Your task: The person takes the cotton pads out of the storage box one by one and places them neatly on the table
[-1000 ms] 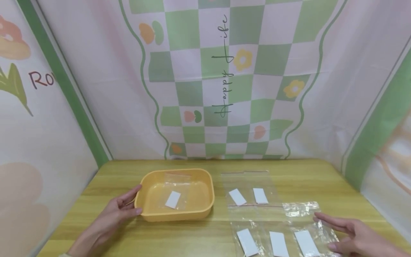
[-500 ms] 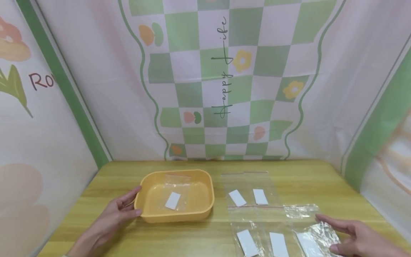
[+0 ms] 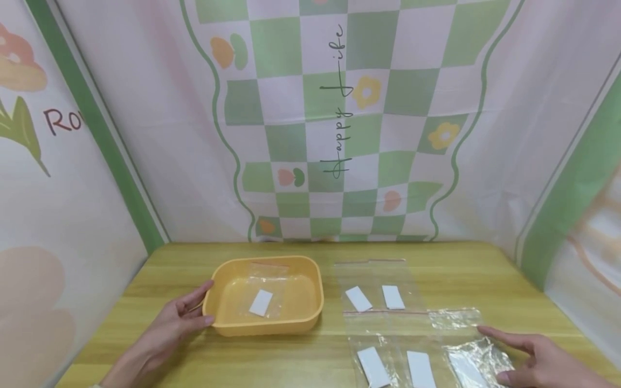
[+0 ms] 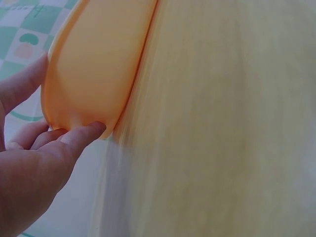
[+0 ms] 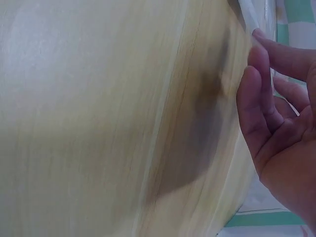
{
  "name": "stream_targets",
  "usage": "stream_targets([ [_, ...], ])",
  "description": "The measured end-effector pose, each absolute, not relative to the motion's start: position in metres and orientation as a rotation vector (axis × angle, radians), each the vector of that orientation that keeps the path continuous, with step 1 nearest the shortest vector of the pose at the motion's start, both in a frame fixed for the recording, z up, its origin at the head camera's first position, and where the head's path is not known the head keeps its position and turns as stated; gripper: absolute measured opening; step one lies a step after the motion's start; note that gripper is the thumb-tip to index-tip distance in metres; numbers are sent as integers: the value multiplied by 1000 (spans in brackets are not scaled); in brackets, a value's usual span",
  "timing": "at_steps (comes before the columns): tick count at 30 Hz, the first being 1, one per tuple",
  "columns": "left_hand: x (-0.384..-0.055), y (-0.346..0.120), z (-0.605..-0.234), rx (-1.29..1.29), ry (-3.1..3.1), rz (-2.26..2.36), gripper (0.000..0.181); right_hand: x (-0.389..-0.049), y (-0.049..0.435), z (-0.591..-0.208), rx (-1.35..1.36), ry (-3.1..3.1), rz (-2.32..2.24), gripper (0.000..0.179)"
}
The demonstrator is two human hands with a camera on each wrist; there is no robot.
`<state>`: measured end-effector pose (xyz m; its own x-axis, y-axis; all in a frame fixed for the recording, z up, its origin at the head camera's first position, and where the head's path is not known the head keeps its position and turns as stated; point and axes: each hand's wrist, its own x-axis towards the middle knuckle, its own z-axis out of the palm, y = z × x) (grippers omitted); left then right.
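Note:
My left hand (image 3: 170, 326) grips the left end of a yellow plastic tray (image 3: 267, 327), thumb and fingers at its rim; the left wrist view also shows this hand (image 4: 44, 158) on the tray's end. Inside the tray lies a clear zip bag (image 3: 269, 274) with a white card (image 3: 261, 303). At the lower right, my right hand (image 3: 548, 358) pinches the edge of a crumpled clear zip bag (image 3: 490, 350), its index finger stretched out. A white card (image 3: 466, 372) shows through that bag. In the right wrist view a plastic edge (image 5: 249, 15) meets the fingertips.
Right of the tray, two white cards (image 3: 393, 297) lie in clear zip bags at the back. Nearer me are two more bagged cards (image 3: 373, 366), cut by the frame's bottom. A patterned cloth (image 3: 325, 129) hangs behind the wooden table (image 3: 271, 361).
The plastic at my right hand has bunched up, and its card has shifted slightly right and down. My left hand and the tray have stayed put.

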<state>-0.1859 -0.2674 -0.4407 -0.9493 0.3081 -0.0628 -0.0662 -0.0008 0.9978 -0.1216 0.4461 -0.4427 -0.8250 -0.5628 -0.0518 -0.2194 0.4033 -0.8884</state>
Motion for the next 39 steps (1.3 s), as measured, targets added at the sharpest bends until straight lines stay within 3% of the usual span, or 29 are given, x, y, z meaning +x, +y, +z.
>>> stream_targets([
  [6,-185,-268,-441,266,2016,2029,93,-124,452,-451,-853,2573,-1273,93],
  [16,-185,-269,-443,272,2017,2030,93,-128,446,-461,-1072,2712,-1002,76],
  [25,-186,-268,-443,247,2014,2043,93,-127,450,-465,-1160,2724,-994,81],
  [29,-188,-267,-442,266,2011,2038,93,-128,432,-440,-1090,2817,-1046,77],
  [35,-188,-268,-442,260,2027,2029,93,-152,364,-363,-795,2976,-857,39],
  [39,-185,-268,-444,234,2046,2035,93,-173,303,-323,-717,2929,-836,40],
])
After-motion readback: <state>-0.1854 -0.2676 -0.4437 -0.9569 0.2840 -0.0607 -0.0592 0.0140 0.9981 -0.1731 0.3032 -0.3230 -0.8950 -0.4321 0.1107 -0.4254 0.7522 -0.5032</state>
